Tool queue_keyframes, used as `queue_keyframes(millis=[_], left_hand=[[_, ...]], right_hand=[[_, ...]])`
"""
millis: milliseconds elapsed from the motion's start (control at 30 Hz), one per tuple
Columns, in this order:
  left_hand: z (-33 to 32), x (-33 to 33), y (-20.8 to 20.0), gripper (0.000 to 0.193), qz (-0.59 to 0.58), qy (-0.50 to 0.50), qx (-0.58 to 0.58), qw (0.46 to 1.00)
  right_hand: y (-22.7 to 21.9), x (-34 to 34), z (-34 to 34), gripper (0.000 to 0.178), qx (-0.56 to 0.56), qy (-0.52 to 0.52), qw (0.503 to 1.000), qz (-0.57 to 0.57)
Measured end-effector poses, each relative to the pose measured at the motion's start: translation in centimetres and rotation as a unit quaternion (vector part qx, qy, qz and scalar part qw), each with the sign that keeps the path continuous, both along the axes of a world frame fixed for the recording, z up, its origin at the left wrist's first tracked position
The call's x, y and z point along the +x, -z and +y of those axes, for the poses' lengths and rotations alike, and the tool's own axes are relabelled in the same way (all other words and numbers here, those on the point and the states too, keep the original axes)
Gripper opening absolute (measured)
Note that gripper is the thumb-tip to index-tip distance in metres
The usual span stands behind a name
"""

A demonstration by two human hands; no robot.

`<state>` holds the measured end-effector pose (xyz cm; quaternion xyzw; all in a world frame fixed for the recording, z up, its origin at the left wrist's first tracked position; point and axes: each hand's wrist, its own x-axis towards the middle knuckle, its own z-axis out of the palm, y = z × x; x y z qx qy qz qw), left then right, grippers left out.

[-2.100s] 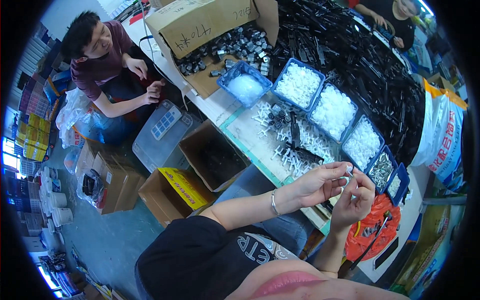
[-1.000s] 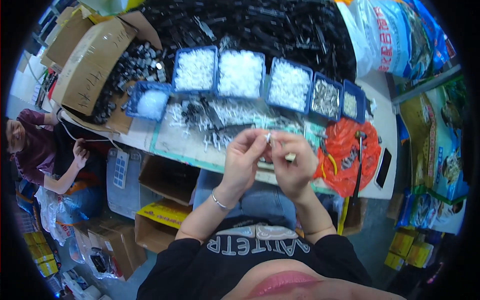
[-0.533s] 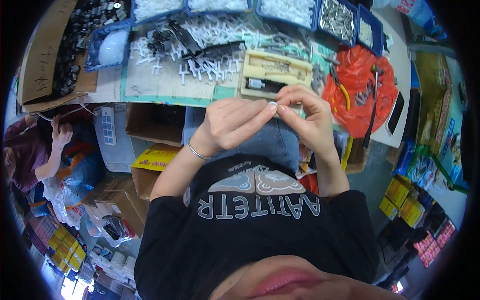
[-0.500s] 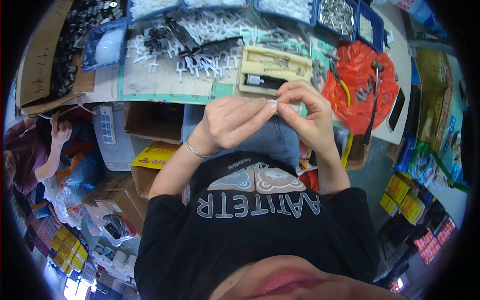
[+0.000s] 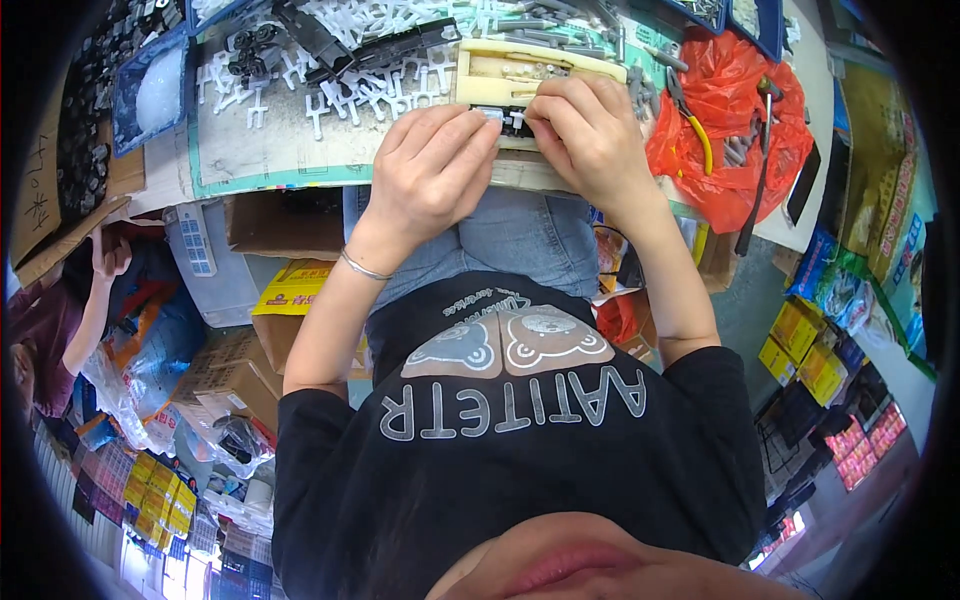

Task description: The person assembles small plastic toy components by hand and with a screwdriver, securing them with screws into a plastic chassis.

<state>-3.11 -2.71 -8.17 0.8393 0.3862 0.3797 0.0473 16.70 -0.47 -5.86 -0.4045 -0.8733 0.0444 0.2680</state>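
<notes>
On the table's near edge lies a cream block-like holder (image 5: 482,88) with recesses, and a black plastic part (image 5: 513,131) rests in its near recess. My left hand (image 5: 432,165) is closed over the recess's left side, its fingertips at the black part; what they grip, if anything, is hidden. My right hand (image 5: 588,128) is closed in a pinch over the right side. A small white piece (image 5: 516,119) shows between the two hands, right by the right fingertips. Whether those fingers grip it or only touch it is unclear.
Loose white plastic pieces (image 5: 345,100) and black parts (image 5: 320,48) pile up beyond my left hand. To the right are yellow-handled pliers (image 5: 697,135), a red plastic bag (image 5: 735,75) with grey pieces and a long black-handled tool (image 5: 757,185). A person's hand (image 5: 110,255) shows far left.
Both hands have gone from in front of the cream holder, where they pinched a small white piece together, forward and down onto its near recess. They are slightly farther apart.
</notes>
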Motion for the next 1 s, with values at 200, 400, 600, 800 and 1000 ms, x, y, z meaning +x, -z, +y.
queue_keyframes(millis=[200,400,600,800,1000], left_hand=[[0.5,-0.3,0.1,0.03,0.035,0.025,0.014,0.999],[0.4,-0.1,0.3,0.029,0.043,0.018,0.018,0.999],[0.6,1.0,-0.4,0.018,0.041,-0.008,-0.02,0.999],[1.5,0.7,-1.6,0.017,0.017,0.014,-0.028,0.999],[6.4,-2.1,-4.6,0.01,-0.055,-0.101,-0.02,0.993]], right_hand=[[-0.4,0.1,0.0,0.018,0.003,-0.016,1.0,-0.024],[-0.3,0.2,0.0,0.017,0.003,-0.027,0.999,-0.022],[-1.2,0.2,0.1,0.019,-0.09,0.067,0.993,0.024],[-4.7,4.9,5.8,0.017,-0.105,0.156,0.965,0.181],[-4.7,8.3,12.8,0.016,0.01,0.327,0.932,-0.156]])
